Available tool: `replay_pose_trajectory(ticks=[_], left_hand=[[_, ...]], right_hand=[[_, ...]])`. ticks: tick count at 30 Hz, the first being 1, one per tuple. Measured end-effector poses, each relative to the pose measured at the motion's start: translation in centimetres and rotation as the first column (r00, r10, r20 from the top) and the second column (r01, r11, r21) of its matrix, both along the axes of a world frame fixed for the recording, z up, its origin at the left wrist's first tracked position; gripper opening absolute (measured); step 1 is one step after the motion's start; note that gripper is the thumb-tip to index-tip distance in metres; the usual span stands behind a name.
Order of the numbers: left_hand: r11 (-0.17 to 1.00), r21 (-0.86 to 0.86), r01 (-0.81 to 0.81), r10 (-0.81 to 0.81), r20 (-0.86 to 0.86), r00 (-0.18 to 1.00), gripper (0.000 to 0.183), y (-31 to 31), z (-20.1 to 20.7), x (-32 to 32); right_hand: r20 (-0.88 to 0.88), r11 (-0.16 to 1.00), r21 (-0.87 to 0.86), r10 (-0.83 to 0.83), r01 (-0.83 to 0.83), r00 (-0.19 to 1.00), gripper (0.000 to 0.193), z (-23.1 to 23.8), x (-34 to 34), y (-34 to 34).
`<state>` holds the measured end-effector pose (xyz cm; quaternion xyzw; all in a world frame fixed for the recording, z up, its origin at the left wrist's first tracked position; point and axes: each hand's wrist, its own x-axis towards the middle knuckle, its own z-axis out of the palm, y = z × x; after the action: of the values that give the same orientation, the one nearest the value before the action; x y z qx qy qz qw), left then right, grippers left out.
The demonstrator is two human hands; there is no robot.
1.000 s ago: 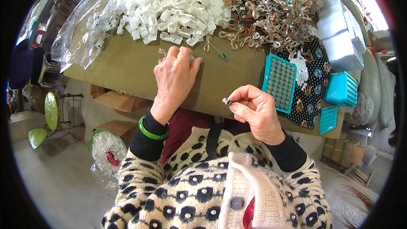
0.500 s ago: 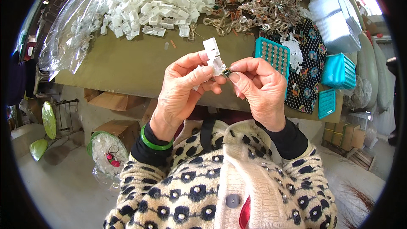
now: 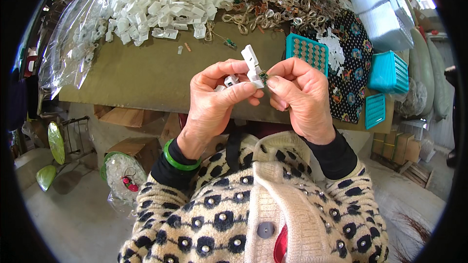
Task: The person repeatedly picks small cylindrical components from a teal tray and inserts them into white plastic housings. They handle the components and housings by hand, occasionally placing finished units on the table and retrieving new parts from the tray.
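Observation:
My left hand is closed around a small white plastic case, whose hinged lid stands up. Another small white piece shows between its fingers. Between thumb and forefinger my right hand pinches a tiny green circuit board, held against the side of the case. Fingertips hide part of the board, so I cannot tell how far it sits inside. Both hands are above the table's near edge.
White plastic cases are heaped at the back left, coiled wires beside them. To the right are a teal tray of round metal discs, dotted cloth, stacked teal trays and clear trays. A loose circuit board lies behind my hands.
The white case has shifted slightly right and turned in my left fingers. In my right fingers the circuit board has tipped more upright against it. The whole view has shifted a little.

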<state>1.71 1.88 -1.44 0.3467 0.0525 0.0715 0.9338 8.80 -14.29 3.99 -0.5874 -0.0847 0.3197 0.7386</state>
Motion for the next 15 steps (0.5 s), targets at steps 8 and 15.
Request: replay_pose_trajectory(ticks=[8,15], left_hand=[[0.982,0.148,-0.115,0.103,0.084,0.991,0.025,-0.7,-0.1,0.4],[0.976,0.163,-0.143,0.145,0.000,0.989,0.022,-0.6,0.5,0.1]], right_hand=[[0.154,0.998,-0.048,-0.034,0.042,0.987,0.009,0.0,-0.8,0.5],[0.788,0.964,-0.150,-0.019,0.221,0.616,0.012,-1.7,-1.5,1.1]])
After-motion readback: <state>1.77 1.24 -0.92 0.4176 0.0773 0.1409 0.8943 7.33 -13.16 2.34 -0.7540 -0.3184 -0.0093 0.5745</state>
